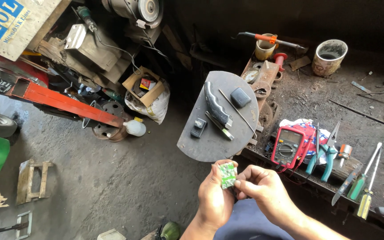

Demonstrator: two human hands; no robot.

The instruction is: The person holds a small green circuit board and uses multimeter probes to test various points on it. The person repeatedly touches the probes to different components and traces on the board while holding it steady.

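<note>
Both hands, left hand and right hand, apparently pinch a green circuit board just clear of the round plate's edge.

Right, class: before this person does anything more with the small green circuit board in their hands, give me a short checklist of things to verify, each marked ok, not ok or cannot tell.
1. Green circuit board gripped by both hands: ok; left hand and right hand pinch it.
2. Board face in view: ok, it faces the camera.
3. Red multimeter close by on the bench: ok.
4. Multimeter switched on: cannot tell.
5. Teal-handled pliers and screwdrivers at hand: ok, to the right.
6. Round metal plate free for setting the board down: not ok, parts lie on it.
</note>
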